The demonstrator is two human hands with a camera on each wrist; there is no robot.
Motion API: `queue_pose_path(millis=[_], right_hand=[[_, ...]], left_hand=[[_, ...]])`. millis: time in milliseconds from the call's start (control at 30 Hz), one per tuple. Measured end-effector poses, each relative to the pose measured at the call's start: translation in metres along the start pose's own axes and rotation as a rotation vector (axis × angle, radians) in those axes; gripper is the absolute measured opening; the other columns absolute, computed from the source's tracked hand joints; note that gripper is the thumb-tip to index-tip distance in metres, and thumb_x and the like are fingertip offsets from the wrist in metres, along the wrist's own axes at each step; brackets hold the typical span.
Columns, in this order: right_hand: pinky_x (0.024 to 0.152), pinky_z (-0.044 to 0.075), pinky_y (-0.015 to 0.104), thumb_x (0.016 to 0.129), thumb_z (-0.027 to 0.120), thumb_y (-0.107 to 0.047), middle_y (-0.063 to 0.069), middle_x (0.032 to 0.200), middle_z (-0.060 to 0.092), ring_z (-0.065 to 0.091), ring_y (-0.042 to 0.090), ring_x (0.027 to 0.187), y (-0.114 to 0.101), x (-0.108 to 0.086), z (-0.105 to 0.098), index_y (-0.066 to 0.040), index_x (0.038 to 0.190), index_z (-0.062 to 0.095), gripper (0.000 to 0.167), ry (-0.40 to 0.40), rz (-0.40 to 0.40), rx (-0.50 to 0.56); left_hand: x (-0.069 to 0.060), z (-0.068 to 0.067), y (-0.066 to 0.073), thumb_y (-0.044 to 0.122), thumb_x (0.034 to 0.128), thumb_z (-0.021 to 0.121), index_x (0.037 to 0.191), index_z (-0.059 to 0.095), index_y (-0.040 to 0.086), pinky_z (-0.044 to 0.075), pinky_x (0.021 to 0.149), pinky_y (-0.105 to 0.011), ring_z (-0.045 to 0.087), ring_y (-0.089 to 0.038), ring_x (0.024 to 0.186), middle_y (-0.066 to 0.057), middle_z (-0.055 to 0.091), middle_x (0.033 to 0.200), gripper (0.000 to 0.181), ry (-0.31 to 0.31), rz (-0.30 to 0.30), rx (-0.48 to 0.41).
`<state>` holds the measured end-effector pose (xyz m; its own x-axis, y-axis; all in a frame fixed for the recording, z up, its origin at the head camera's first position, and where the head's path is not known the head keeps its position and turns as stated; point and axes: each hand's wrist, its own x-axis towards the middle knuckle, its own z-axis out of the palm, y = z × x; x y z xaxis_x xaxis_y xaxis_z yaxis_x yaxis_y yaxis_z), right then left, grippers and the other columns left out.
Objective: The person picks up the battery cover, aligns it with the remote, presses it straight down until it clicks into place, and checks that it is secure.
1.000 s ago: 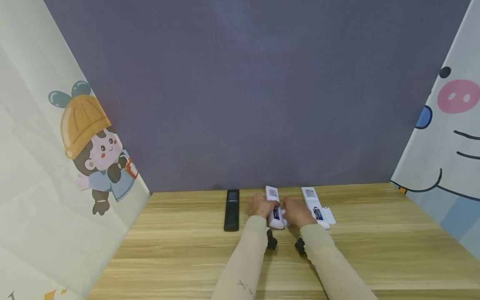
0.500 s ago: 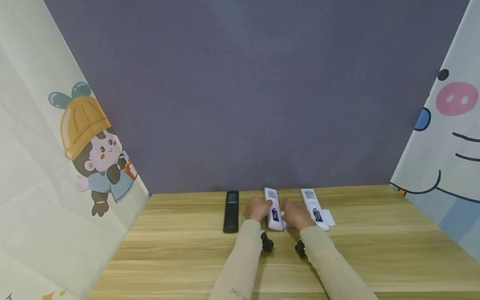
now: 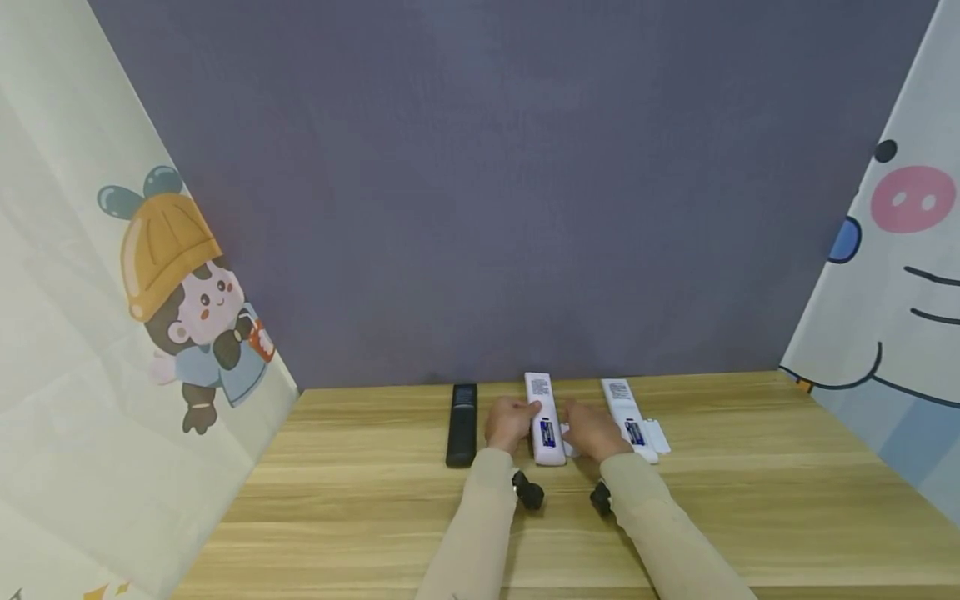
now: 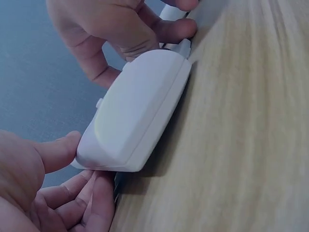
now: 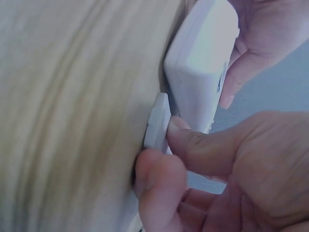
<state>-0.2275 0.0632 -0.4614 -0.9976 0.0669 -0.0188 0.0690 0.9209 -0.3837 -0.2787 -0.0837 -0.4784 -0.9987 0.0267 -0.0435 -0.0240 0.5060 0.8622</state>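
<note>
A white remote control (image 3: pixel 542 400) lies back side up on the table, its battery bay uncovered and blue batteries (image 3: pixel 548 433) inside. My left hand (image 3: pixel 508 423) grips its left side, thumb on the upper edge and fingers curled at the lower one in the left wrist view. Just right of this remote, my right hand (image 3: pixel 592 430) pinches a small white battery cover (image 5: pixel 157 125) between thumb and index finger. The cover stays close to the table, beside the remote; in the head view the hand hides most of it.
A second white remote (image 3: pixel 624 408) lies to the right, its batteries showing and its cover (image 3: pixel 657 437) beside it. To the left is a black remote (image 3: pixel 462 425). A dark grey panel (image 3: pixel 480 208) rises behind the wooden table (image 3: pixel 337 500).
My left hand has drawn back to the left, its thumb sliding from over the middle remote to its left edge. That remote has shifted slightly left. The right hand stays nearly in place.
</note>
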Motion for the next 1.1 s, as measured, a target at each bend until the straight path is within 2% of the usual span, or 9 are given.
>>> queue_pose_path(millis=[200,300,467,633,767,933,1100], right_hand=[[0.071,0.055,0.04,0.091,0.071,-0.008,0.017,0.115,0.072,0.064,0.024,0.081,0.001,-0.001,-0.001,-0.001,0.121,0.063,0.032,-0.009,0.005,0.016],[0.068,0.055,0.038,0.09,0.071,-0.008,0.017,0.111,0.072,0.062,0.023,0.077,0.001,-0.001,-0.001,0.0,0.12,0.063,0.031,-0.002,0.001,0.027],[0.07,0.055,0.041,0.089,0.073,-0.01,0.015,0.106,0.072,0.063,0.022,0.077,0.003,-0.001,-0.004,-0.001,0.116,0.065,0.029,0.014,-0.016,0.026],[0.067,0.049,0.038,0.087,0.076,-0.011,0.008,0.088,0.066,0.058,0.023,0.077,0.007,-0.001,-0.006,-0.007,0.094,0.062,0.016,0.043,-0.035,0.061],[0.062,0.042,0.033,0.088,0.075,-0.009,0.004,0.076,0.059,0.054,0.021,0.071,0.012,0.001,-0.007,-0.01,0.08,0.057,0.019,0.068,-0.054,0.084],[0.063,0.043,0.033,0.091,0.07,-0.01,0.002,0.076,0.061,0.056,0.02,0.071,0.015,0.002,-0.011,-0.013,0.079,0.06,0.016,0.067,-0.071,0.087],[0.064,0.044,0.034,0.093,0.069,-0.011,0.002,0.077,0.063,0.056,0.02,0.07,0.015,0.001,-0.018,-0.013,0.084,0.063,0.011,0.094,-0.09,0.107]], left_hand=[[-0.002,-0.004,-0.004,0.035,0.0912,0.076,0.099,0.079,0.008,0.046,0.065,-0.025,0.064,-0.014,0.073,-0.004,0.076,0.084,0.029,-0.009,0.027,-0.067],[-0.002,-0.004,-0.004,0.034,0.0911,0.076,0.098,0.08,0.007,0.045,0.063,-0.024,0.063,-0.013,0.071,-0.004,0.076,0.083,0.028,-0.007,0.033,-0.084],[-0.001,-0.003,-0.002,0.031,0.0919,0.076,0.098,0.08,0.005,0.047,0.063,-0.024,0.063,-0.014,0.073,-0.006,0.076,0.087,0.027,-0.013,0.046,-0.104],[-0.003,-0.006,-0.001,0.023,0.0934,0.075,0.1,0.077,-0.001,0.05,0.063,-0.024,0.065,-0.016,0.074,-0.009,0.076,0.087,0.024,-0.05,0.049,-0.168],[-0.003,-0.007,-0.002,0.013,0.094,0.073,0.103,0.075,-0.006,0.057,0.067,-0.028,0.068,-0.016,0.074,-0.014,0.076,0.09,0.022,-0.104,0.051,-0.26],[-0.001,-0.006,-0.002,0.008,0.0949,0.07,0.11,0.071,-0.011,0.061,0.07,-0.03,0.069,-0.014,0.075,-0.02,0.076,0.096,0.024,-0.149,0.029,-0.356],[-0.001,-0.006,-0.002,0.007,0.0954,0.07,0.112,0.07,-0.011,0.06,0.069,-0.028,0.069,-0.014,0.074,-0.02,0.076,0.097,0.024,-0.157,0.021,-0.386]])
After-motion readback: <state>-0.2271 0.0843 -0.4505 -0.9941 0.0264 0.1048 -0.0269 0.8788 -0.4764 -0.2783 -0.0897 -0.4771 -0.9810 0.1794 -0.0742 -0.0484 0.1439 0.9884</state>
